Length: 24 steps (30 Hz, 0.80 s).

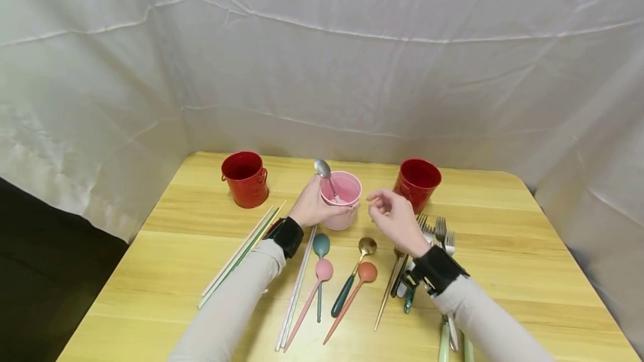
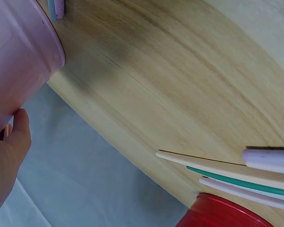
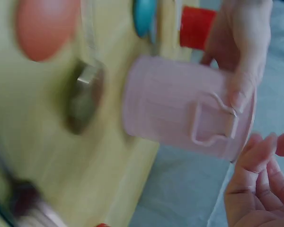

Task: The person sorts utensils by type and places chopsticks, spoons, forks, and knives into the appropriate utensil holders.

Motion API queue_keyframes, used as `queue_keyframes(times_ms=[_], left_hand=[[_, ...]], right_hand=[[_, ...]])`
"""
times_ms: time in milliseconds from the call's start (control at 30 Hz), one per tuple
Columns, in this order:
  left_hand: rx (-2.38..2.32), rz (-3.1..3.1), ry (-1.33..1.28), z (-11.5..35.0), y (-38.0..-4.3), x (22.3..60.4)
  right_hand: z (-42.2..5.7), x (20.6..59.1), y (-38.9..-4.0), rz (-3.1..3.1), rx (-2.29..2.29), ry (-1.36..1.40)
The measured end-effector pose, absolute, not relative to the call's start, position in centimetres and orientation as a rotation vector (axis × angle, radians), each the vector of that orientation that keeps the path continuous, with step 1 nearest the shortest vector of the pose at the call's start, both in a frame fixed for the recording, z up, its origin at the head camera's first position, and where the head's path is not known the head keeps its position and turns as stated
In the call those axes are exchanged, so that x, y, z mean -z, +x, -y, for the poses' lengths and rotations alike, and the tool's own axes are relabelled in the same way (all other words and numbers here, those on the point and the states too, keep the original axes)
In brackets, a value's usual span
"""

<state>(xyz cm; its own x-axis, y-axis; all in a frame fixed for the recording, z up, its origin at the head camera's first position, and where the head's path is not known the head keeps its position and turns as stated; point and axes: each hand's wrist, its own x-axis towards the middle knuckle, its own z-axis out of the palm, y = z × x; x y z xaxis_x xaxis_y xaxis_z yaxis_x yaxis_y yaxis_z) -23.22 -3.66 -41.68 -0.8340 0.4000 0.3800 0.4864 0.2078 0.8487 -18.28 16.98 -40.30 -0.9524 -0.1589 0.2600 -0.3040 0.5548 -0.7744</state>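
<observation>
My left hand (image 1: 314, 204) grips a pink bucket (image 1: 338, 222) near its rim, with the thumb along the side that faces me. A metal spoon (image 1: 323, 170) stands tilted in this bucket, its bowl up above the rim. Just right of the bucket hovers my right hand (image 1: 394, 219), its fingers loosely bent and nothing between them. The right wrist view shows these fingertips close to the bucket's rim, and a wire handle (image 3: 196, 125) on the bucket's side. In front of the bucket lie a teal spoon (image 1: 321, 246), a pink spoon (image 1: 323, 270), a red-orange spoon (image 1: 367, 272) and a gold spoon with a dark handle (image 1: 344, 295).
One red bucket (image 1: 247, 186) stands at the back left, another red bucket (image 1: 420, 180) behind my right hand. Chopsticks (image 1: 236, 261) lie on the left, and more chopsticks (image 1: 298, 289) near the middle. Several forks (image 1: 440, 230) lie under and beside my right wrist. Cloth (image 1: 327, 88) hangs behind the table.
</observation>
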Motion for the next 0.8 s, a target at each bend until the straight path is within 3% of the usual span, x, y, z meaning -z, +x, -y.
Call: queue_keyframes(times_ms=[267, 800], left_hand=[[1.718, 2.405, -0.834, 3.9, -23.1, 41.8], [1.739, 2.361, -0.872, 4.0, -23.2, 42.1]], right_hand=[[-17.7, 43.0, -14.3, 2.875, -1.153, 0.762], [-15.4, 45.8, -11.8, 2.948, -0.699, 1.124]])
